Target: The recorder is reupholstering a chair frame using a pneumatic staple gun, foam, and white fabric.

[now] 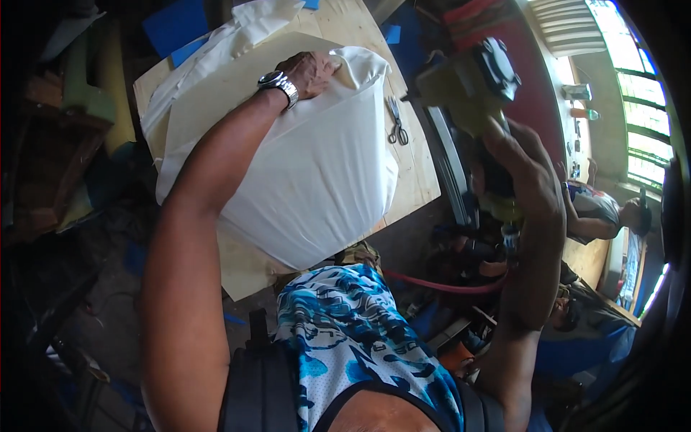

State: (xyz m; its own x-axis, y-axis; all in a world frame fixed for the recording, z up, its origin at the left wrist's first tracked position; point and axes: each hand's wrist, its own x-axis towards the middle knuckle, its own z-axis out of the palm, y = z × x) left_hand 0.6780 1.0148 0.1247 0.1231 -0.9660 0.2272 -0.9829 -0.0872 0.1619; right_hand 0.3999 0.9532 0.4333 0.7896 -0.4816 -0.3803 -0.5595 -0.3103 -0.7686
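Note:
White fabric (309, 180) is wrapped over the near side of a flat pale panel (241, 79), with soft creases running toward its edge. My left hand (309, 74), wearing a metal wristwatch (277, 83), presses down at the panel's far right part with curled fingers, closed on a gathered fold of the fabric. Raised at the right, off the panel, my right hand (524, 162) grips the handle of an air staple gun (464, 86). A red hose (446, 287) runs near its lower end. Dark-handled scissors (396, 122) lie just right of the fabric.
The panel rests on a plywood tabletop (421, 176). Blue scraps (175, 27) lie at the far left. Dark furniture frames and rolled foam (119, 79) stand on the left. At the right, another person (594, 209) is near a bench, with barred windows beyond.

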